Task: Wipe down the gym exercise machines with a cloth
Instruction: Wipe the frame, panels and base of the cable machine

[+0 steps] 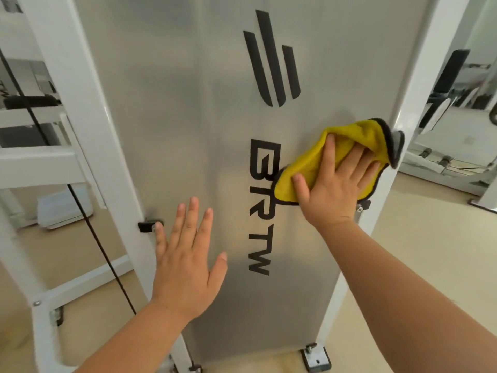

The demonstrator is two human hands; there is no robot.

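The frosted grey upright panel [174, 103] of the white-framed gym machine fills the middle of the view. Its black vertical lettering [259, 205] reads BRTW, and a black three-stripe logo [271, 60] sits above the letters.

The yellow microfibre cloth with a dark grey edge [357, 135] lies bunched against the panel's right side, level with the top letters. It covers part of the second letter and reaches the panel's right edge. The right hand [336, 181] presses flat on the cloth with fingers straight and spread, none curled round it.

The left hand [185, 254] is spread wide with straight fingers and holds nothing. It is laid on or just off the panel's lower left part, left of the lettering; contact cannot be told. Its little finger is just beside a small black clip [146, 226] on the panel's left edge.

White square frame posts [419, 76] flank the panel on both sides. A thin black cable [102, 243] runs slantwise left of the panel. A grey metal foot bracket [316, 358] sits at the panel's lower right corner, on the beige floor [416, 251].
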